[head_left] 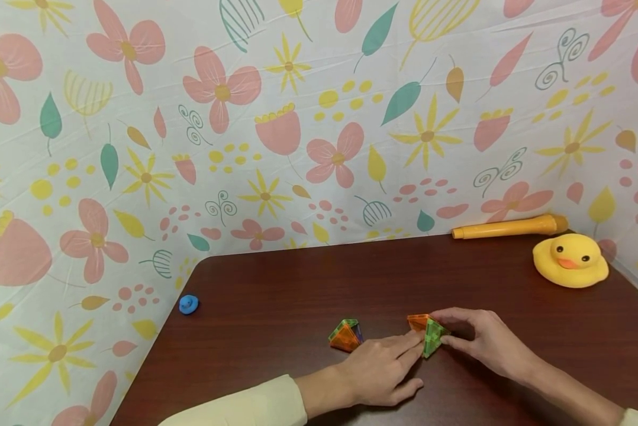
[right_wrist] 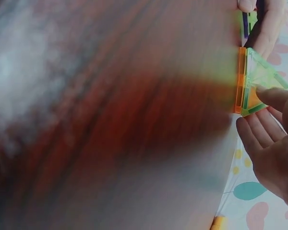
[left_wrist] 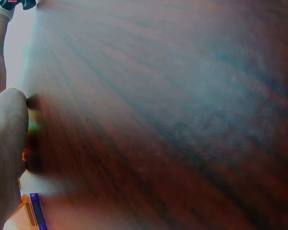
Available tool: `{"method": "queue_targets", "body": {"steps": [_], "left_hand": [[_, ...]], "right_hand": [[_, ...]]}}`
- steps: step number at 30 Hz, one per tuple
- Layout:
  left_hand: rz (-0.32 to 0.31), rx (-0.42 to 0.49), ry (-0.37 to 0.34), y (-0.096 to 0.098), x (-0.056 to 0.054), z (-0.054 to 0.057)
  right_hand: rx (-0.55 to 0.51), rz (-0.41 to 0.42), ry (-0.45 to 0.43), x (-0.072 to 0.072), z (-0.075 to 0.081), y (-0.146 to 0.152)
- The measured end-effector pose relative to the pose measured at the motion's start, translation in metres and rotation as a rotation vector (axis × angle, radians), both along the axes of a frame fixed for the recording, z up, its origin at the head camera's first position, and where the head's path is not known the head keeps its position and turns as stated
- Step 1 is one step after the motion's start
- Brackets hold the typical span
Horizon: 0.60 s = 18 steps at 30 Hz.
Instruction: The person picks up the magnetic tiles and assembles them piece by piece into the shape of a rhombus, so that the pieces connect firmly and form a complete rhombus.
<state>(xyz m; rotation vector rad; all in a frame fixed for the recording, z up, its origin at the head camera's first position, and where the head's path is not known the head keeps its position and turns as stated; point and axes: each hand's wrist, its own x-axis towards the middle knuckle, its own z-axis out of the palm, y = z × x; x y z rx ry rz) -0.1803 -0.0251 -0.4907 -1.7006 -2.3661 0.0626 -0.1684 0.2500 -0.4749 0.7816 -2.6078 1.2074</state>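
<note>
My right hand pinches a small shape of translucent magnetic tiles, with orange and green triangles showing, between thumb and fingers. In the right wrist view the thumb lies on the green triangular tile while an orange tile forms its table-side edge. My left hand lies low over the table, fairly straight fingers reaching to the left side of that shape. Just beyond the left hand sits a second tile shape, orange, green and dark blue; part of it shows at the lower left of the left wrist view.
The dark brown table meets a flower-printed cloth at the back. A yellow rubber duck and a yellow-orange microphone-shaped stick are at the back right. Near the left edge sits a small blue duck-like toy.
</note>
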Motion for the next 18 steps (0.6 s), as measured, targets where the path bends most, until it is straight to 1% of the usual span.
{"method": "queue_targets", "body": {"steps": [3, 6, 9, 12, 15, 18], "left_hand": [[-0.001, 0.005, -0.005, 0.0, -0.0004, -0.0002], [0.0, 0.001, -0.005, 0.0003, -0.0005, -0.0004], [0.003, -0.002, -0.006, 0.0004, -0.0004, -0.0002], [0.007, -0.002, -0.005, 0.0002, -0.0002, 0.0002], [0.01, 0.0, -0.002, 0.0002, 0.0, 0.0003], [0.01, 0.001, 0.001, 0.0006, 0.0, -0.0001]], "right_hand": [[0.041, 0.035, -0.055, -0.0024, -0.0004, 0.0011], [0.092, 0.049, -0.083, -0.0039, -0.001, 0.0], [0.111, 0.071, -0.107, -0.005, -0.0006, -0.0021], [0.1, 0.105, -0.114, -0.0059, -0.0003, -0.0043], [0.094, 0.133, -0.101, -0.0071, -0.0006, -0.0064], [0.099, 0.144, -0.073, -0.0084, -0.0015, -0.0082]]}}
